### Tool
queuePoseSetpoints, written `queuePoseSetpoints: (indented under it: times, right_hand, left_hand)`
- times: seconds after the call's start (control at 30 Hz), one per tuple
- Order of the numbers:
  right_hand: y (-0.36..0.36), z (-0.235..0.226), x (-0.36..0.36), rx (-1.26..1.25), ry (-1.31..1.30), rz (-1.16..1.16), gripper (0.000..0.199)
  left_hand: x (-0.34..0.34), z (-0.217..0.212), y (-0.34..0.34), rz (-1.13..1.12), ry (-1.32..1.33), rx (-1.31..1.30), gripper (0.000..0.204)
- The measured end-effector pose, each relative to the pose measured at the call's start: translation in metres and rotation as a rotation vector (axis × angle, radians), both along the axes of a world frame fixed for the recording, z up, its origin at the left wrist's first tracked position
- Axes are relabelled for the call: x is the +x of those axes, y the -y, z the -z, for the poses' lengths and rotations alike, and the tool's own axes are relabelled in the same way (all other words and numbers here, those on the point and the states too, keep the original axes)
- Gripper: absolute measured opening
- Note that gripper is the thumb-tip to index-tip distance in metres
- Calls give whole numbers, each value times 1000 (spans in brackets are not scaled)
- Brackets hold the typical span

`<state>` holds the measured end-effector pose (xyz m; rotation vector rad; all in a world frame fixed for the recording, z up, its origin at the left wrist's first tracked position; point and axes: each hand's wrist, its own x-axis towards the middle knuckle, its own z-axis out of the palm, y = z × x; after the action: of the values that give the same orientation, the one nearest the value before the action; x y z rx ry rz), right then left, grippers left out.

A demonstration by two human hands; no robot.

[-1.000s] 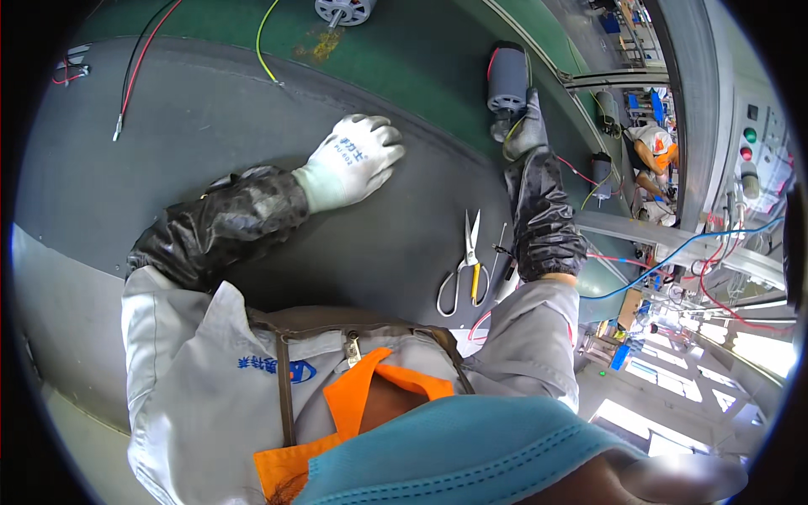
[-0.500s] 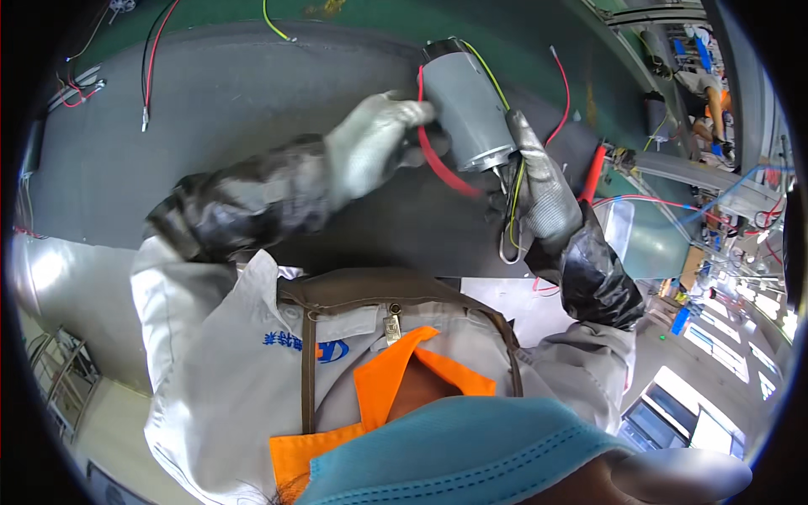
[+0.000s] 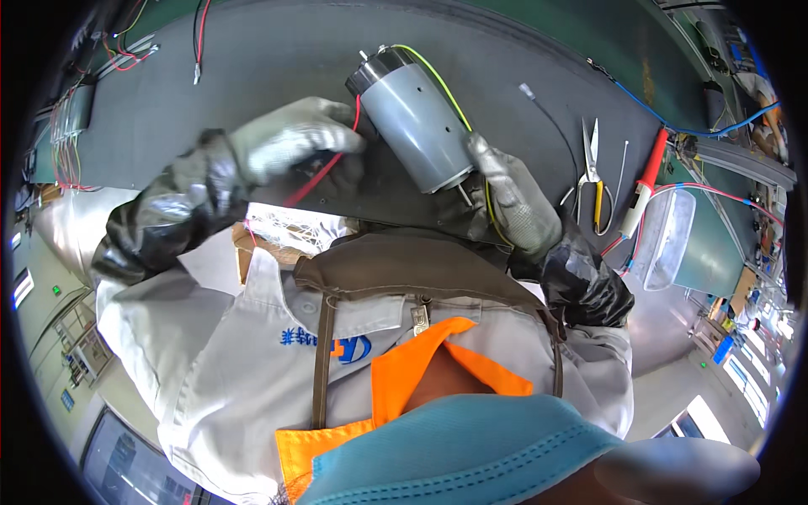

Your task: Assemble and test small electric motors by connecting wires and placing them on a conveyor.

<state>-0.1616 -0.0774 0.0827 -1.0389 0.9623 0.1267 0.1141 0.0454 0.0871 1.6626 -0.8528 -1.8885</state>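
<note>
The grey motor (image 3: 417, 126) is up over the dark table (image 3: 252, 67), in front of the person's chest. It tips, with its black end up and to the left, and its thin rod (image 3: 465, 198) pointing down and to the right. The right hand (image 3: 523, 206) holds it at the rod end, with the thumb on the side and the fingers curled near the rod. I cannot tell if the motor also rests on the table.

The left hand (image 3: 290, 139) is blurry and half curled, just beside the red wire (image 3: 320, 175). I cannot tell if it has the wire in its fingers. The green and yellow wire (image 3: 443, 85) runs down the other side of the motor to the right hand.

To the right lie the scissors (image 3: 592, 175), a red and white tool (image 3: 645, 187) and a black wire (image 3: 559, 130).

To do this well, I think the right hand should stay firm, as the motor looks heavy and round and could roll. Keep the 2 motor wires apart so they do not tangle. Be soft with the red wire, since a hard tug might pull it loose.
</note>
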Motion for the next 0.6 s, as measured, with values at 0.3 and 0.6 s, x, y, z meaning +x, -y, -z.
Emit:
queuePoseSetpoints:
  times: [0.3,0.6]
  right_hand:
    - [2,-36,-4,-954,440,-785,21]
    - [-167,36,146,-981,1032,-1239,20]
  left_hand:
    - [-21,-15,-17,-268,-207,49,58]
    - [-40,-10,23,-178,673,175,68]
